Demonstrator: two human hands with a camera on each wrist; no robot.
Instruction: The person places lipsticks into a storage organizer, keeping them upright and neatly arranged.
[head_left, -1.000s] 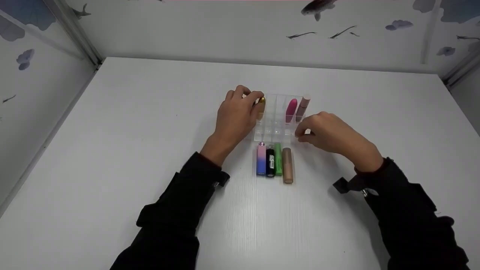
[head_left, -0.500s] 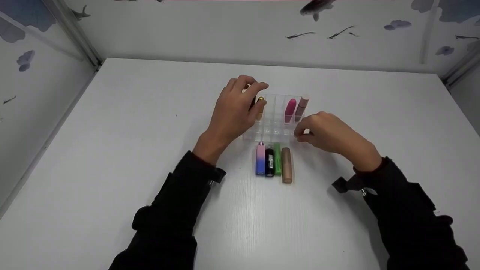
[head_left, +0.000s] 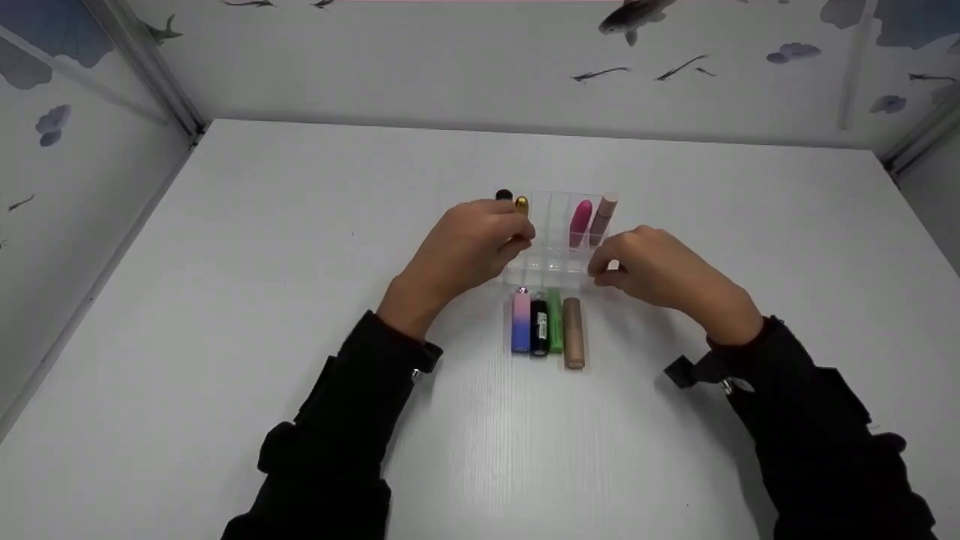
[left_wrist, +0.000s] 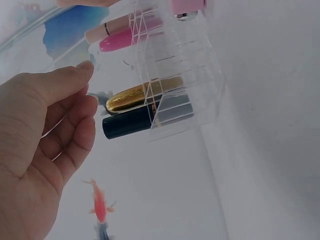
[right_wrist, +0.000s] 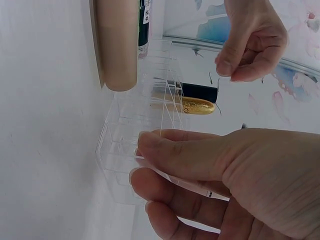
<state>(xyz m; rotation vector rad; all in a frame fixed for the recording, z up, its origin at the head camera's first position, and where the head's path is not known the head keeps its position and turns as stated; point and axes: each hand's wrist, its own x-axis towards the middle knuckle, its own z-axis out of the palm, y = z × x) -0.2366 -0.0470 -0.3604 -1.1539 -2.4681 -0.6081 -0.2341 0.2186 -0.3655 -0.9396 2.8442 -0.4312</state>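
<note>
A clear compartmented lipstick holder (head_left: 547, 259) stands on the table. In its left end stand a black-capped tube (left_wrist: 127, 126) and a gold lipstick (left_wrist: 132, 97), side by side. A magenta tube (head_left: 581, 217) and a pale pink lip gloss tube (head_left: 604, 214) lean in the right end. My left hand (head_left: 469, 244) hovers at the holder's left side, fingers loosely curled; the left wrist view shows nothing in them, a small gap from the black cap. My right hand (head_left: 660, 262) pinches the holder's right side between thumb and fingers, seen closely in the right wrist view.
In front of the holder lie a pink-and-blue tube (head_left: 521, 322), a black tube (head_left: 539, 326), a green tube (head_left: 556, 322) and a tan tube (head_left: 574, 334), in a row. White panels with painted fish (head_left: 634, 16) border the white table (head_left: 300, 225).
My left hand has come away from the gold and black-capped tubes, rising with fingers spread, then dropping nearer with fingers curled. The black cap now shows. My right hand has stayed put.
</note>
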